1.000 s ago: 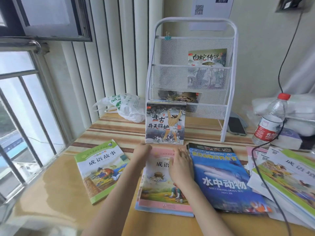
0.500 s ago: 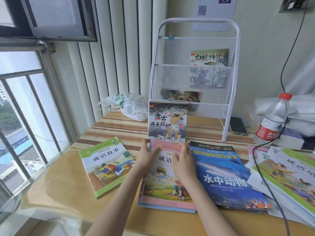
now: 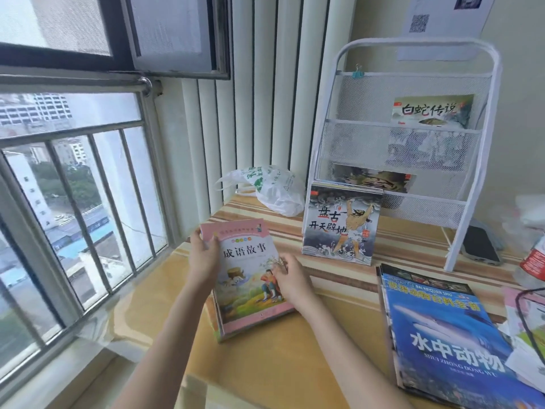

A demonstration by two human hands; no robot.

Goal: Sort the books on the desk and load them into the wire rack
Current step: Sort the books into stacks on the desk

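1. Between the two hands sits a pink book, lying on a small stack on the desk near the window.
2. Left hand grips the pink book's left edge; its fingers curl over onto the cover near the top corner.
3. Right hand holds the right edge, its fingers bent and resting on the cover beside the picture of a seated child.
4. Under the pink book, below the left fingers, edges of other books show; I cannot tell how many.
5. Beyond the right fingers, a grey storybook stands upright, leaning against the foot of the white wire rack.
6. Farther behind, the rack's upper pocket holds a book with a pale landscape cover at its right side; a darker book lies in the lower pocket.
7. To the right of the right fingers, well apart, a blue sea-animal book tops another stack.
8. Past the left fingers, a white plastic bag sits at the desk's far edge.
9. A dark phone lies by the rack's right leg.
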